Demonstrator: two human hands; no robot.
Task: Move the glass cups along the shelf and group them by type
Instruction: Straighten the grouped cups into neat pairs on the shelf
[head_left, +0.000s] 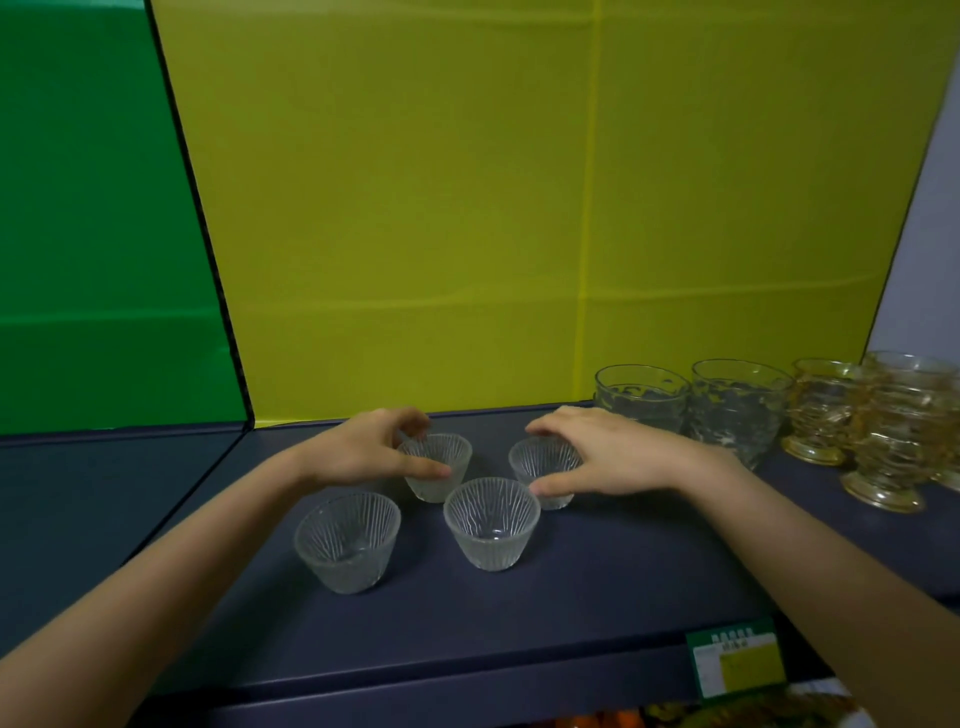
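Several small ribbed clear glass cups stand together on the dark blue shelf (597, 587). My left hand (363, 449) grips the back left ribbed cup (439, 478) between thumb and fingers. My right hand (608, 452) grips the back right ribbed cup (540, 462) the same way. Two more ribbed cups stand free in front: one at front left (347, 543), one in the middle (492, 524). Two taller dimpled clear glasses (641, 397) (737, 410) stand at the back right. Amber footed glasses (821, 415) (893, 447) cluster at the far right.
A yellow panel (519, 208) backs the shelf, with a green panel (93, 234) to the left. A green and yellow price tag (737, 660) hangs on the shelf's front edge. Bare shelf surface stretches to the left of the ribbed cups.
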